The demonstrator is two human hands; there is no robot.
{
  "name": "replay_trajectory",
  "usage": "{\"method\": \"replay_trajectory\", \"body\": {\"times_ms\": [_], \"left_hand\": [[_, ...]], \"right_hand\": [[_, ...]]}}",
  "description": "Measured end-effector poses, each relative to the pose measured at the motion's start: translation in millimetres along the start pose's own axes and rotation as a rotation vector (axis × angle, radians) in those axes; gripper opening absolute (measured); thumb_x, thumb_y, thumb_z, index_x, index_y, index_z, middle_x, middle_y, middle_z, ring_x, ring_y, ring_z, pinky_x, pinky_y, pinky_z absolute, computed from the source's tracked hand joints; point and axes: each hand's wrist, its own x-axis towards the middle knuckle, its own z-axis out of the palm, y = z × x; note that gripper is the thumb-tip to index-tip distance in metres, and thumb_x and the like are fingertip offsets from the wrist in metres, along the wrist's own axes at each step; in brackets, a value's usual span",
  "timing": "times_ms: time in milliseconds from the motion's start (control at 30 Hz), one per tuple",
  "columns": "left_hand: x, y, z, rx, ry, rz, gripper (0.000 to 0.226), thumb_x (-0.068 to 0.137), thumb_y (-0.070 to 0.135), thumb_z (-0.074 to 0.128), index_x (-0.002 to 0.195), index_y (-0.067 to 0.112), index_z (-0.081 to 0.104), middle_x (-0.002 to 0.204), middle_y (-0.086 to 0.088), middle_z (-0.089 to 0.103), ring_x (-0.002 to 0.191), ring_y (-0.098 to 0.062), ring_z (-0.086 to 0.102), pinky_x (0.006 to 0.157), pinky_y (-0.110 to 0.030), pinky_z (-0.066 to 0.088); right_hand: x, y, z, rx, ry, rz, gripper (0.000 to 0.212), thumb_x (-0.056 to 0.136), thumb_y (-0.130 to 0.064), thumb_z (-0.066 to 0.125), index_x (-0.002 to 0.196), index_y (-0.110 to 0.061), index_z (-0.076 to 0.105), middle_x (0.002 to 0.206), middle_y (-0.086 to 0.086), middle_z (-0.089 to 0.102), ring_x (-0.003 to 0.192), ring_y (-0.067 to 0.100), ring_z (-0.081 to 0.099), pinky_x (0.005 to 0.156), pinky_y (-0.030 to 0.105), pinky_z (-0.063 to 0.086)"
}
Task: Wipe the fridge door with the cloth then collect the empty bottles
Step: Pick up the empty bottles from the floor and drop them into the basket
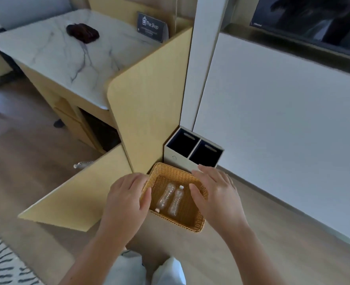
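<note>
Low in the frame, the basket (190, 224) sits right between both hands, its two bottles (175, 200) pointing away. The right hand (217, 198) is spread wide over one rim. The left hand (124, 202) touches the other, but I cannot tell if it grips.

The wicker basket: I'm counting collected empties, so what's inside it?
Two clear plastic bottles lie side by side in the wicker basket. The left hand and right hand cover parts of its walls.

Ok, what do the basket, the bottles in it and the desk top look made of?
Basket: tan woven wicker or plastic imitation, by its tight weave. Bottles: thin clear plastic, ribbed and see-through. Desk top: white marble or marble-look laminate, grey veins, smooth.
</note>
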Motion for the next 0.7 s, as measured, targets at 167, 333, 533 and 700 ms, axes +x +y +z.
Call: {"method": "replay_trajectory", "body": {"times_ms": [167, 333, 533, 700], "left_hand": [[-29.2, -23.8, -21.9, 0.035, 0.021, -0.150, 0.039, 0.085, 0.030, 0.039, 0.104, 0.005, 0.063, 0.100, -0.008, 0.065, 0.092, -0.023, 0.060, 0.082, -0.030, 0.043], [-58.7, -54.6, -47.7, 0.042, 0.106, -0.237, 0.037, 0.085, 0.028, 0.041, 0.103, 0.005, 0.063, 0.099, -0.009, 0.065, 0.091, -0.027, 0.062, 0.080, -0.038, 0.048], [-118.7, -113.3, -102.2, 0.093, 0.139, -0.337, 0.039, 0.084, 0.030, 0.040, 0.100, 0.005, 0.065, 0.096, -0.009, 0.067, 0.084, -0.027, 0.063, 0.074, -0.039, 0.051], [-203.2, -189.6, -159.3, 0.086, 0.162, -0.478, 0.042, 0.086, 0.031, 0.038, 0.103, 0.003, 0.064, 0.099, -0.011, 0.066, 0.088, -0.028, 0.062, 0.077, -0.041, 0.052]], "right_hand": [[1.2, -30.8, 15.3, 0.051, -0.130, -0.073, 0.038, 0.087, -0.041, 0.043, 0.112, -0.021, 0.064, 0.118, -0.001, 0.062, 0.111, 0.020, 0.055, 0.092, 0.035, 0.037], [2.1, -76.5, 26.4, 0.061, -0.196, -0.152, 0.033, 0.090, -0.033, 0.054, 0.122, -0.024, 0.058, 0.128, -0.005, 0.055, 0.122, 0.016, 0.045, 0.102, 0.034, 0.029], [-17.4, -167.7, 53.4, 0.029, -0.345, -0.273, 0.039, 0.095, -0.037, 0.041, 0.133, -0.029, 0.045, 0.141, -0.011, 0.039, 0.133, 0.010, 0.026, 0.110, 0.029, 0.015], [-55.6, -274.1, 93.6, 0.025, -0.394, -0.397, 0.040, 0.096, -0.036, 0.039, 0.135, -0.028, 0.042, 0.144, -0.010, 0.036, 0.135, 0.010, 0.025, 0.111, 0.031, 0.014]]}}
